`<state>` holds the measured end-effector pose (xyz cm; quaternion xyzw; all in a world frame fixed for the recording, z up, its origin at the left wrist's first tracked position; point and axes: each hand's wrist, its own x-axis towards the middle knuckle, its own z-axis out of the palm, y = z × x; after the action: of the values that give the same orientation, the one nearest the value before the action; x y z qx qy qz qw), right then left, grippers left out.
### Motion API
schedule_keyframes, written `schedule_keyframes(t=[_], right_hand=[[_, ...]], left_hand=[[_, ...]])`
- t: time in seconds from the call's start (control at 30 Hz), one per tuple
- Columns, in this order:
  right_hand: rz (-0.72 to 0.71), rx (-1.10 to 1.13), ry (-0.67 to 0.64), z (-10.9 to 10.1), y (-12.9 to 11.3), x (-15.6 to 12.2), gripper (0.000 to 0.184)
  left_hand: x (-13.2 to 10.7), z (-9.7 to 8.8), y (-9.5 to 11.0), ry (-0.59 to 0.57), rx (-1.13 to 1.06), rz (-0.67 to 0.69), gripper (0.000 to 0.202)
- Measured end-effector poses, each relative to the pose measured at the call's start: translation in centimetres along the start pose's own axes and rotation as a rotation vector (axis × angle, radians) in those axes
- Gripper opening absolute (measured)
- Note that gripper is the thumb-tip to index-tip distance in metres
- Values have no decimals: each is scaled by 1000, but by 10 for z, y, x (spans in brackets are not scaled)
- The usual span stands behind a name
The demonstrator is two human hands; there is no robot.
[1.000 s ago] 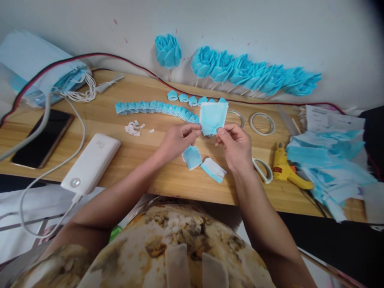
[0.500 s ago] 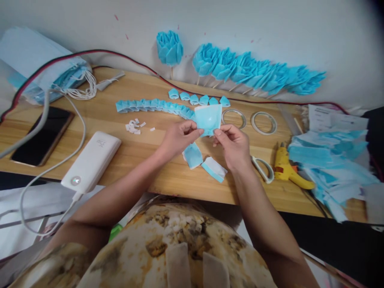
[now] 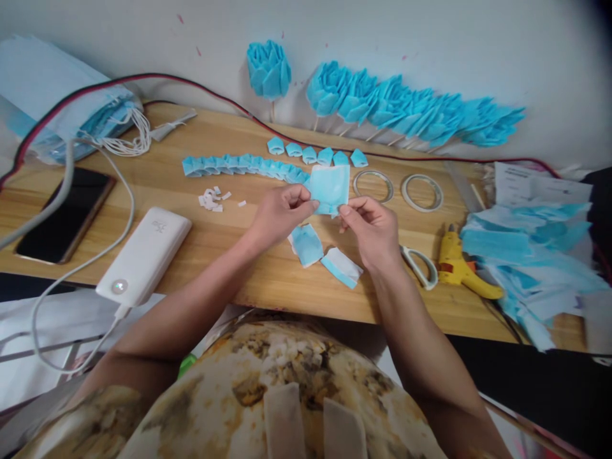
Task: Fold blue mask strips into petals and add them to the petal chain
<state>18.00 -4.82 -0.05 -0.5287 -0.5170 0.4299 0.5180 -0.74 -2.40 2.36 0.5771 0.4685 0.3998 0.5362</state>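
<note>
A light blue square of mask fabric (image 3: 331, 187) is held up just above the wooden table (image 3: 229, 242), pinched at its lower corners. My left hand (image 3: 282, 213) grips the lower left corner with thumb and fingers closed. My right hand (image 3: 370, 226) pinches the lower right corner the same way. Directly below my hands lie two more cut pieces, a blue one (image 3: 306, 244) and a white-and-blue one (image 3: 342, 267).
A row of folded blue petals (image 3: 239, 166) and several single ones (image 3: 318, 153) lie behind. Blue fabric flowers (image 3: 406, 111) lean on the wall. Two tape rings (image 3: 421, 191), scissors (image 3: 421, 268), a yellow glue gun (image 3: 461, 271), cut fabric pile (image 3: 530, 255), power bank (image 3: 146, 252), phone (image 3: 64, 213), cables.
The fabric square was bent into a curve half a second ago and is now flatter again. Both hands have stayed on it, shifting slightly lower and left.
</note>
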Motion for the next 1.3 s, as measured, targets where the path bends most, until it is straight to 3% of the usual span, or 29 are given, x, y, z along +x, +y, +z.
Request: schedule_keyframes(t=[0.37,0.6,0.73,0.83,0.9,1.0,1.1,1.3], right_hand=[[10,15,-4,0,-2,0,19],[72,124,-31,-4,2,5,30],[111,195,-13,-5,0,6,32],[146,256,-38,-4,-3,5,35],[161,294,-61,-3,-6,5,36],[170,303,-77,-3,-7,4,37],[163,279,-90,-2,-5,3,38],[209,226,-141,1,-2,2,39]], left_hand=[[0,-3,2,11,16,-18,24],[0,-3,4,-103,-49,-102,27],[4,-4,-4,44,-148,-92,17],[5,-3,-9,127,-198,-45,21],[5,-1,-11,89,-218,-25,30],[3,3,-13,-79,-257,-63,47],[2,5,-13,-174,-257,-109,48],[0,4,-6,-18,-222,-118,26]])
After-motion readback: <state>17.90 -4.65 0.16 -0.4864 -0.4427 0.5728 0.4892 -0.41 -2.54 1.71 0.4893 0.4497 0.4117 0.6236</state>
